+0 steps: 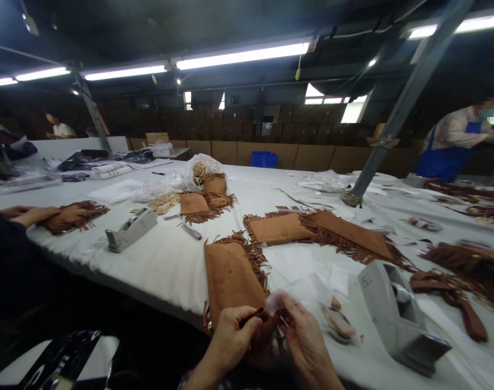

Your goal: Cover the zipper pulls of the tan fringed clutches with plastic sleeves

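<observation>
A brown suede fringed bag (231, 276) lies on the table's front edge, its fringe spread along the right side. My left hand (234, 335) is closed on the bag's near right corner, pinching a folded edge between thumb and fingers. Just right of it, my right hand (304, 338) pinches a thin, translucent white sheet (301, 292) beside that corner. Whether the sheet is plastic or paper I cannot tell. Past my right hand sits a small pale roll-like item (339, 324), blurred. A grey tape dispenser (397, 314) stands farther right.
More fringed brown bags (279, 227) lie beyond, with brown straps (450, 298) at right. Another tape dispenser (132, 228) stands left, near a co-worker's hands (31, 214) on a fringed piece. A metal post (409, 103) rises from the white table (161, 281).
</observation>
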A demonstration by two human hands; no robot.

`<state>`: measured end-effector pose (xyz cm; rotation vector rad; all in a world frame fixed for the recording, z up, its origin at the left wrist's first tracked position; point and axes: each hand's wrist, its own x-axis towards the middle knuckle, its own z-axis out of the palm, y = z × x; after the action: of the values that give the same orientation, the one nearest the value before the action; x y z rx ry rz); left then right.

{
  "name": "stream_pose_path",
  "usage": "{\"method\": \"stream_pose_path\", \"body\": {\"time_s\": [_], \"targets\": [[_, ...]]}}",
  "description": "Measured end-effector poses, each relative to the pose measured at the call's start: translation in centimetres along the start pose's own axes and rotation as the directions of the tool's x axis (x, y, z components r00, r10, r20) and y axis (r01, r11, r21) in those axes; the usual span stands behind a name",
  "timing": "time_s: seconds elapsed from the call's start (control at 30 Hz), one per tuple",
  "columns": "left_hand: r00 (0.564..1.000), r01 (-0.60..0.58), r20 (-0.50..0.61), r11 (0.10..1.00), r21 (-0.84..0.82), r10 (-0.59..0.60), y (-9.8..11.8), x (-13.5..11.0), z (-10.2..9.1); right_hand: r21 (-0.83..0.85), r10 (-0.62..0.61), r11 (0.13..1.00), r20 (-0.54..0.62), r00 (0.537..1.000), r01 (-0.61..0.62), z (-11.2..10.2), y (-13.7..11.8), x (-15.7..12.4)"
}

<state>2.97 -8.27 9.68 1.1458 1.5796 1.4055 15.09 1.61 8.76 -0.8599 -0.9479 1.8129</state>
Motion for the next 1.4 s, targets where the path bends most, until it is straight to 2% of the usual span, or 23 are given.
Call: {"method": "stream_pose_path", "body": {"time_s": [0.2,0.3,0.47,0.63,0.83,1.0,1.1,1.23,1.4], "targets": [[0.998,-0.059,-0.015,0.994,0.087,0.061,-0.1,0.3,0.0,-0.010,0.051,0.999,0.010,0.999,-0.051,0.5,-0.4,-0.4],[0.998,-0.049,-0.022,0.994,0.095,0.052,-0.5,0.3,-0.1,-0.033,0.053,0.998,0.014,0.999,-0.052,0.6,-0.3,-0.5],[0.999,-0.022,-0.040,0.996,0.087,0.025,-1.2,0.2,-0.4,-0.117,0.001,0.993,0.078,0.997,0.008,0.9,-0.2,-0.8],[0.995,-0.091,0.035,0.995,-0.039,0.092,-0.9,0.4,-0.6,-0.269,-0.067,0.958,0.114,0.991,0.096,1.3,-0.6,-1.4],[1.000,0.009,0.024,0.993,-0.119,-0.006,-0.8,0.9,-0.6,-0.397,0.019,0.917,0.150,0.988,0.043,0.8,0.3,-1.2],[0.997,0.047,0.071,0.990,-0.130,-0.038,-0.9,1.3,-0.9,-0.422,-0.065,0.899,0.139,0.988,0.119,0.9,0.9,-1.2],[0.994,0.033,0.109,0.988,-0.154,-0.017,-0.5,1.5,-1.1,-0.441,-0.024,0.890,0.211,0.977,0.117,1.5,-0.1,-1.6],[0.982,0.015,0.186,0.977,-0.211,0.025,-0.4,1.6,-1.2,-0.466,0.042,0.883,0.215,0.976,0.064,2.0,-1.6,-1.6],[0.972,-0.018,0.225,0.977,-0.214,0.068,-0.9,1.7,-1.5,-0.525,0.106,0.851,0.226,0.968,0.029,1.7,-0.2,-1.5]]}}
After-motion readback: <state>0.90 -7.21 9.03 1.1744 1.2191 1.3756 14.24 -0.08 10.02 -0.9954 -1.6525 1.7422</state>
